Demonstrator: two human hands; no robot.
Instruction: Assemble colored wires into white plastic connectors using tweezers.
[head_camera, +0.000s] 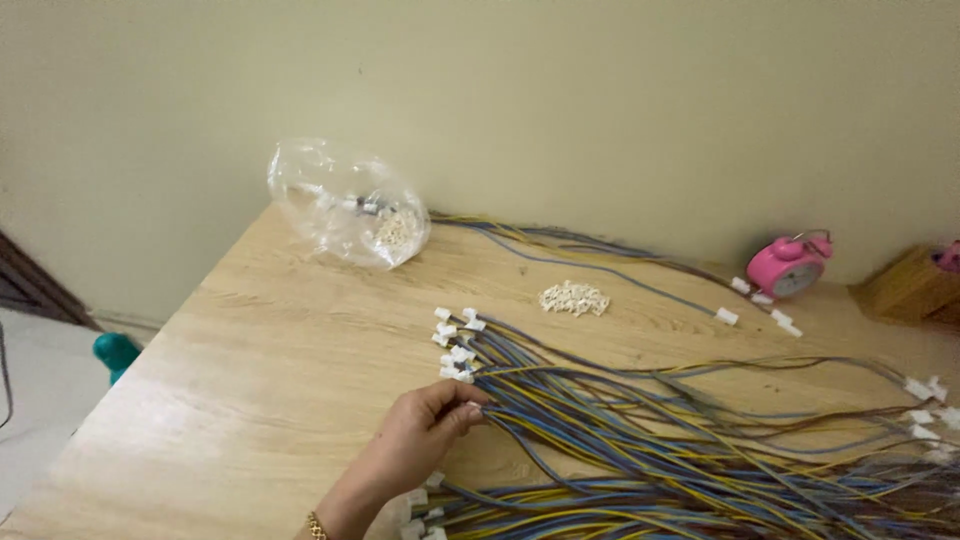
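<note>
While left hand (425, 425) pinches bundle of blue, yellow and brown wires (640, 420) at frame centre, fingers pressed together: many ends already carry white plastic connectors (455, 345). Loose pile of white connectors (574, 298) and clear plastic bag (345, 205), upper left, look unused. Right hand unseen.

Wires (640, 420), centre to lower right: blue, yellow and brown strands; their connectors (455, 345): white; tabletop (250, 380): pale wood grain; alarm clock (790, 265), right: pink; bag (345, 205), upper left: clear; wall (550, 90): cream.
</note>
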